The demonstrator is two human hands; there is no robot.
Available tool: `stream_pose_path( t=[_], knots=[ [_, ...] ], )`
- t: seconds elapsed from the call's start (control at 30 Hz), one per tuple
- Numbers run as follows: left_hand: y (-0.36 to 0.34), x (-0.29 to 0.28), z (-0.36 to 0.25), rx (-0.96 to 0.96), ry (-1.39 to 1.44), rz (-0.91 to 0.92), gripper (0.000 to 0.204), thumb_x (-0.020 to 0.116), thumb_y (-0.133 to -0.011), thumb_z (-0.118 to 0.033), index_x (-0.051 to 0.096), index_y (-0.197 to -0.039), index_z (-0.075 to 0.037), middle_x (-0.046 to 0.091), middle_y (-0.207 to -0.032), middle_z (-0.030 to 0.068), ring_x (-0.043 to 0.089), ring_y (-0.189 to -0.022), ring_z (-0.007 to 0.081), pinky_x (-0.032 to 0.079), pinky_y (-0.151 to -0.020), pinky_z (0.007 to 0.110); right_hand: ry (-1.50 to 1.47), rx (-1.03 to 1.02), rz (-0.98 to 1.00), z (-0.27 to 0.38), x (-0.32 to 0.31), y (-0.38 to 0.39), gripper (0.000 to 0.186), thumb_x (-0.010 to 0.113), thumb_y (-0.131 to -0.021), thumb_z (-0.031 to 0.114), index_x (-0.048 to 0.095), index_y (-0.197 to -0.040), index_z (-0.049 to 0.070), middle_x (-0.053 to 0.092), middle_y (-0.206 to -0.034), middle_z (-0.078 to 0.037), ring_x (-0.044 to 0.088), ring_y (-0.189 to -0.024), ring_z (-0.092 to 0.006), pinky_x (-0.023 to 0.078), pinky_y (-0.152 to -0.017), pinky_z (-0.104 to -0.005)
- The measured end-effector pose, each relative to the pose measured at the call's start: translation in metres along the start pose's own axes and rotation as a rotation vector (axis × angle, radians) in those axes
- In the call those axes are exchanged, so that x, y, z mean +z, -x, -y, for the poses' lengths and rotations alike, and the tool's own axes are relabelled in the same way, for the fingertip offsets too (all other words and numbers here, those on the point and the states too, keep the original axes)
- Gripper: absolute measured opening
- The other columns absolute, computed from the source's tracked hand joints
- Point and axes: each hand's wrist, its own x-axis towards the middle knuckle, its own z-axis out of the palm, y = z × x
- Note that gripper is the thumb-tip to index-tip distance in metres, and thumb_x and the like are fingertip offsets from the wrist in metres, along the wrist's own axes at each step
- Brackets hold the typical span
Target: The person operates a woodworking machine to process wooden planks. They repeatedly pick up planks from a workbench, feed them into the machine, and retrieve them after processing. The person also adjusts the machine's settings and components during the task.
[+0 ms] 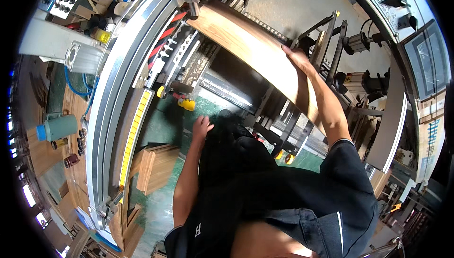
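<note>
A long light wooden plank (246, 54) lies diagonally across the machine, its far left end beside a metal clamp fitting (193, 0). My right hand (298, 60) grips the plank's right-hand long edge, thumb on the top face, the other fingers mostly hidden. My left hand (202, 126) hangs below and left of the plank, fingers curled with nothing visible in them, near a yellow roller (187, 104) on the machine's frame.
A curved-looking aluminium rail (106, 92) with a yellow scale runs down the left. Stacked boards (156, 168) stand below it. A teal jug (60, 127) sits further left. A control panel (423, 59) and black clamps (354, 44) are at the right.
</note>
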Motion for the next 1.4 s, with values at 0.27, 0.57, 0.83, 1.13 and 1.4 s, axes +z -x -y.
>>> stream_pose_path(
  t=[0.27,0.57,0.83,1.13,1.4],
  knots=[
    [0.119,-0.093,0.092,-0.294,0.100,-0.581,0.011,0.053,-0.087,-0.015,0.049,-0.085,-0.005,0.043,-0.070,0.0028,0.049,-0.067,0.0148,0.056,-0.063,0.038,0.048,-0.090,-0.011,-0.015,-0.021,-0.066,0.068,0.055,-0.078,0.065,0.064,-0.072,-0.003,0.062,-0.069,-0.014,0.057,-0.070,-0.0212,0.041,-0.068,-0.0350],
    [0.174,-0.139,0.164,0.038,-1.419,-0.263,0.018,0.060,-0.079,-0.018,0.049,-0.073,-0.005,0.050,-0.066,0.0114,0.053,-0.065,0.0278,0.041,-0.056,0.042,0.125,-0.200,-0.122,-0.054,-0.018,-0.145,0.076,0.056,-0.070,0.072,0.053,-0.053,-0.002,0.054,-0.055,-0.012,0.051,-0.056,-0.0210,0.036,-0.054,-0.0377],
    [0.184,-0.112,0.135,-0.283,-0.137,-0.704,0.024,0.051,-0.085,-0.017,0.043,-0.064,-0.009,0.038,-0.060,0.0001,0.038,-0.054,0.0092,0.031,-0.049,0.030,0.343,-0.075,0.056,-0.013,-0.045,-0.140,0.086,0.056,-0.070,0.073,0.063,-0.099,-0.008,0.065,-0.087,-0.022,0.061,-0.083,-0.0292,0.044,-0.076,-0.0355],
    [0.182,-0.104,0.128,-0.302,-0.347,-0.636,0.028,0.052,-0.085,-0.019,0.041,-0.061,-0.008,0.040,-0.061,0.0016,0.038,-0.054,0.0114,0.032,-0.049,0.030,0.239,-0.023,0.033,-0.014,-0.047,-0.138,0.081,0.054,-0.067,0.075,0.066,-0.074,-0.004,0.065,-0.078,-0.018,0.062,-0.076,-0.0273,0.045,-0.070,-0.0369],
    [0.168,-0.085,0.093,-0.246,-0.053,-0.684,0.027,0.051,-0.087,-0.021,0.040,-0.065,-0.009,0.034,-0.059,-0.0003,0.034,-0.054,0.0107,0.033,-0.051,0.030,0.264,-0.011,-0.002,-0.002,-0.044,-0.130,0.079,0.054,-0.069,0.074,0.067,-0.074,-0.003,0.064,-0.073,-0.016,0.061,-0.072,-0.0250,0.044,-0.069,-0.0356]
  ],
)
